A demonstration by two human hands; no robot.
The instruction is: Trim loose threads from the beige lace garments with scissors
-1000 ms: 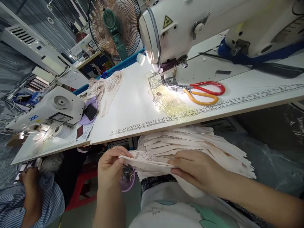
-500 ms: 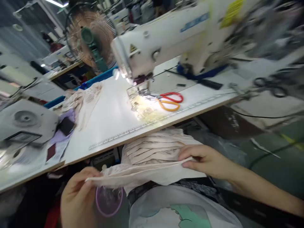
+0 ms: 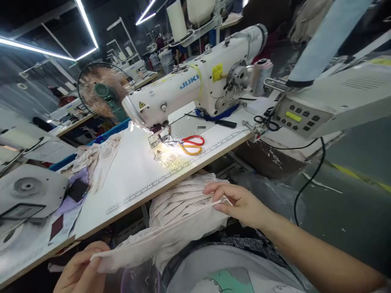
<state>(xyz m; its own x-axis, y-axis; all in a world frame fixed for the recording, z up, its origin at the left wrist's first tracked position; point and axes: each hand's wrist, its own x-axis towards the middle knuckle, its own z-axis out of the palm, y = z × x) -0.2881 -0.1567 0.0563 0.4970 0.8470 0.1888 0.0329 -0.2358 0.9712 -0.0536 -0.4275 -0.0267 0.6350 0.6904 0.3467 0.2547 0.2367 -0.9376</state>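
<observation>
A pale pink fabric piece (image 3: pixel 165 240) is stretched between my two hands, low in front of the table edge. At its lower left end, my left hand (image 3: pixel 84 268) pinches a corner between thumb and fingers. My right hand (image 3: pixel 235 203) grips the other end by its upper edge. Behind it lies a stack of similar fabric pieces (image 3: pixel 180 199), layered over my lap and partly under the table. Scissors (image 3: pixel 192 145) with red and orange handles rest on the table beside the needle area of a white sewing machine (image 3: pixel 183 85).
A printed ruler strip (image 3: pixel 183 169) runs along the front of the white table (image 3: pixel 122 171). Crumpled fabric (image 3: pixel 100 154) and a dark phone-like object (image 3: pixel 77 190) lie at left. A control box (image 3: pixel 305 114) stands right. A fan (image 3: pixel 104 91) is behind. A purple-rimmed bin (image 3: pixel 140 280) sits below.
The view has swung right and sharpened, bringing the control box into sight. Both hands still hold the fabric piece, which now slants more steeply, its left end lower.
</observation>
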